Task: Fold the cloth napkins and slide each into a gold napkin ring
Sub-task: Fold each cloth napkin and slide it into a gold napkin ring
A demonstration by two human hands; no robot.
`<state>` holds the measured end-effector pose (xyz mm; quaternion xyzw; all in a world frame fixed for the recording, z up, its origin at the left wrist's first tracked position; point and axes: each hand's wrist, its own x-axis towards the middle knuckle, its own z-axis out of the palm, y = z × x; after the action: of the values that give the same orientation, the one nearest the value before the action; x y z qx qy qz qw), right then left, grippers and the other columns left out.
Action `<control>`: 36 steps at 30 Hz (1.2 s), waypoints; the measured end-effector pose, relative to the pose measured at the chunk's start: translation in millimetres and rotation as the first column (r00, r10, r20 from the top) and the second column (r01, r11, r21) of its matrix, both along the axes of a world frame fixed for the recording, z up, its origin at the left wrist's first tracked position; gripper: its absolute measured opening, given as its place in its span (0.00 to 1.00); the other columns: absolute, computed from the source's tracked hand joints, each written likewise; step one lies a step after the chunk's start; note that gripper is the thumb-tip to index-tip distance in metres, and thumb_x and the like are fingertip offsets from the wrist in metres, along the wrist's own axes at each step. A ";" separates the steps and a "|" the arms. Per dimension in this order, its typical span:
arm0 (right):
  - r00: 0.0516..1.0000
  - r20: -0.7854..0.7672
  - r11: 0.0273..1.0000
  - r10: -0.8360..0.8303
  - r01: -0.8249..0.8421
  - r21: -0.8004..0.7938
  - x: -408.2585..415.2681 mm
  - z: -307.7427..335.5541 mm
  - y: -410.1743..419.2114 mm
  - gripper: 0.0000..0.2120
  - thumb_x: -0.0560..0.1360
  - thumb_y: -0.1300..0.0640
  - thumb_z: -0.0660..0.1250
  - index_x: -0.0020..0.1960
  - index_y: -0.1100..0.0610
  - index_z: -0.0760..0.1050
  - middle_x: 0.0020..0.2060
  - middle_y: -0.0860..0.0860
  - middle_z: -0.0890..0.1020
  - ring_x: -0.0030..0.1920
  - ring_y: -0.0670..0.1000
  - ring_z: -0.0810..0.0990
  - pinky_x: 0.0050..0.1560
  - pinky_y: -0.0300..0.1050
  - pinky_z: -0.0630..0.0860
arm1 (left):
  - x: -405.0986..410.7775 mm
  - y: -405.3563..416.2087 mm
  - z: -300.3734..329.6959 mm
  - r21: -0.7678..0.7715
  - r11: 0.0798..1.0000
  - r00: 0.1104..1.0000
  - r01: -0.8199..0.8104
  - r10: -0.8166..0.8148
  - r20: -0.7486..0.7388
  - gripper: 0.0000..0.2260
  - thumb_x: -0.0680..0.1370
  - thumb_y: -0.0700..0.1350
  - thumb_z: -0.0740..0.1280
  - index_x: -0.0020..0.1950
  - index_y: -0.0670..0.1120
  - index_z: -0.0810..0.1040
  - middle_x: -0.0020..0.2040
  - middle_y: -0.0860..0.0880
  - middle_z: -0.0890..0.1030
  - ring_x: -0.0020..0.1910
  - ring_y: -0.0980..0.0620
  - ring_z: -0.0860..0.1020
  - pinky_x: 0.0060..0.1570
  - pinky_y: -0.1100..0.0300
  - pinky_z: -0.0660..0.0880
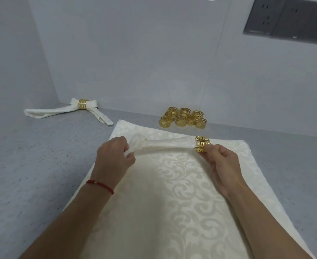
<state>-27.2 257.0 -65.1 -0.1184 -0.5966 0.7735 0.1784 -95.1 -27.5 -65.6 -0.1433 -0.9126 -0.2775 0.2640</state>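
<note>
Two hands work together: left hand (114, 156) grips the rolled cream damask napkin (165, 144) taut so right hand (221, 161), pinching the gold fretwork ring (202, 144), can thread its end.

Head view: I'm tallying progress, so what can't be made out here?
- Spare gold rings: clustered and overlapping, exact count unclear.
- Rolled napkin: its end is hidden inside the held ring.
- Left hand: its fingertips are hidden in the cloth.
- Flat napkins: count unclear, bottom edge cuts them off.

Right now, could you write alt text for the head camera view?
A person's left hand grips a rolled napkin while the right hand pinches a gold ring at its end. Spare rings and a finished napkin lie beyond.
</note>
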 end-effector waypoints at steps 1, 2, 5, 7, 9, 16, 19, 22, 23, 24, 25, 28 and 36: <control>1.000 -0.007 1.000 0.020 -0.020 0.000 -0.6 -0.3 -0.3 0.02 0.76 0.65 0.72 0.46 0.65 0.81 0.48 0.60 0.86 0.52 0.56 0.85 0.59 0.48 0.81 | -0.1 -0.3 -1.2 0.002 1.000 1.000 0.013 -0.013 -0.009 0.16 0.65 0.37 0.77 0.33 0.45 0.69 0.28 0.53 0.69 0.27 0.51 0.67 0.28 0.63 0.60; 0.999 -0.015 1.000 0.029 -0.029 0.000 -1.5 -0.3 -0.4 0.03 0.75 0.66 0.73 0.49 0.64 0.80 0.48 0.60 0.86 0.52 0.56 0.85 0.61 0.51 0.80 | -0.2 -0.4 -1.7 0.003 1.000 1.000 0.027 -0.027 -0.014 0.16 0.65 0.36 0.77 0.32 0.45 0.69 0.28 0.52 0.69 0.26 0.52 0.66 0.28 0.64 0.60; 0.998 0.010 0.997 0.062 -0.061 -0.044 -2.8 -2.2 -2.8 0.14 0.75 0.67 0.73 0.58 0.60 0.75 0.49 0.59 0.86 0.52 0.57 0.86 0.64 0.55 0.78 | -0.9 0.0 -4.0 0.005 0.998 0.997 0.064 -0.064 -0.035 0.15 0.64 0.36 0.77 0.33 0.44 0.69 0.28 0.53 0.68 0.26 0.54 0.64 0.28 0.65 0.60; 0.990 0.026 0.988 0.136 -0.134 -0.070 -1.5 -1.8 -5.0 0.20 0.75 0.68 0.72 0.64 0.60 0.73 0.51 0.59 0.86 0.52 0.58 0.86 0.64 0.56 0.79 | -0.8 -0.1 -4.7 -0.007 0.995 0.993 0.100 -0.100 -0.055 0.15 0.63 0.36 0.77 0.33 0.44 0.70 0.28 0.53 0.69 0.25 0.55 0.64 0.27 0.65 0.60; 0.973 0.038 0.973 0.228 -0.228 0.016 2.3 1.5 -5.8 0.23 0.74 0.68 0.73 0.67 0.55 0.75 0.57 0.59 0.85 0.54 0.61 0.85 0.64 0.57 0.79 | 0.0 0.2 -5.5 -0.037 0.988 0.985 0.151 -0.154 -0.077 0.15 0.63 0.35 0.77 0.33 0.44 0.70 0.28 0.52 0.71 0.26 0.54 0.64 0.27 0.66 0.61; 0.982 0.046 0.558 0.184 -0.143 0.817 9.9 21.1 -14.0 0.20 0.66 0.53 0.83 0.55 0.41 0.84 0.51 0.39 0.85 0.55 0.41 0.82 0.62 0.46 0.77 | -0.7 4.4 -10.3 -0.102 0.974 0.972 0.202 -0.212 -0.098 0.16 0.63 0.35 0.76 0.34 0.45 0.68 0.30 0.51 0.71 0.28 0.49 0.68 0.29 0.61 0.65; 0.979 0.001 0.237 0.202 -0.050 0.970 8.4 23.7 -17.5 0.21 0.65 0.47 0.83 0.56 0.41 0.82 0.50 0.31 0.80 0.58 0.32 0.72 0.66 0.45 0.68 | 0.7 8.3 -10.8 -0.116 0.966 0.965 0.231 -0.242 -0.097 0.17 0.63 0.36 0.75 0.35 0.47 0.66 0.30 0.51 0.70 0.29 0.49 0.67 0.30 0.59 0.66; 0.988 -0.004 0.237 0.154 -0.033 0.971 9.2 17.3 -32.0 0.21 0.67 0.44 0.81 0.59 0.40 0.81 0.52 0.37 0.79 0.58 0.38 0.70 0.64 0.44 0.68 | 3.1 14.1 -9.3 -0.130 0.954 0.949 0.271 -0.288 -0.128 0.15 0.63 0.37 0.72 0.35 0.47 0.66 0.30 0.51 0.70 0.28 0.50 0.65 0.29 0.57 0.66; 0.992 0.014 0.267 0.126 -0.047 0.963 9.0 14.0 -35.9 0.21 0.68 0.44 0.80 0.59 0.40 0.80 0.52 0.38 0.80 0.58 0.43 0.72 0.63 0.43 0.68 | 4.4 15.8 -8.9 -0.136 0.949 0.944 0.285 -0.302 -0.133 0.12 0.63 0.39 0.70 0.34 0.46 0.66 0.30 0.51 0.70 0.28 0.51 0.64 0.29 0.58 0.65; 0.994 0.025 0.287 0.108 -0.055 0.956 8.8 11.6 -39.2 0.20 0.68 0.43 0.80 0.59 0.40 0.80 0.52 0.39 0.80 0.58 0.45 0.73 0.62 0.42 0.69 | 5.5 17.4 -8.1 -0.142 0.945 0.940 0.295 -0.314 -0.135 0.10 0.62 0.40 0.69 0.34 0.46 0.67 0.29 0.51 0.70 0.28 0.51 0.64 0.29 0.59 0.64; 0.995 0.027 0.305 0.100 -0.057 0.951 7.9 8.7 -41.3 0.20 0.69 0.43 0.79 0.59 0.40 0.80 0.52 0.39 0.80 0.58 0.46 0.75 0.62 0.43 0.70 | 6.2 18.6 -8.7 -0.146 0.941 0.937 0.304 -0.324 -0.134 0.09 0.62 0.40 0.68 0.34 0.45 0.68 0.29 0.50 0.71 0.27 0.50 0.64 0.29 0.59 0.64; 0.993 0.025 0.373 0.118 -0.068 0.925 7.5 3.3 -44.9 0.21 0.70 0.44 0.79 0.61 0.42 0.80 0.52 0.41 0.81 0.55 0.43 0.79 0.61 0.45 0.75 | 8.4 22.2 -11.1 -0.149 0.929 0.925 0.340 -0.359 -0.127 0.08 0.62 0.40 0.68 0.34 0.44 0.68 0.30 0.50 0.71 0.29 0.50 0.65 0.31 0.64 0.62; 0.987 -0.001 0.641 0.159 -0.102 0.760 8.3 4.8 -52.0 0.18 0.71 0.49 0.80 0.52 0.43 0.72 0.51 0.38 0.85 0.46 0.45 0.84 0.50 0.46 0.79 | 8.9 20.9 -8.0 -0.141 0.930 0.926 0.340 -0.357 -0.125 0.16 0.61 0.34 0.76 0.35 0.43 0.69 0.32 0.50 0.72 0.31 0.51 0.64 0.36 0.73 0.56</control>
<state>-18.9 205.0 -60.3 0.0364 -0.8653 0.4682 0.1754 -86.2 -6.5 -73.6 -0.3390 -0.8649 -0.2546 0.2688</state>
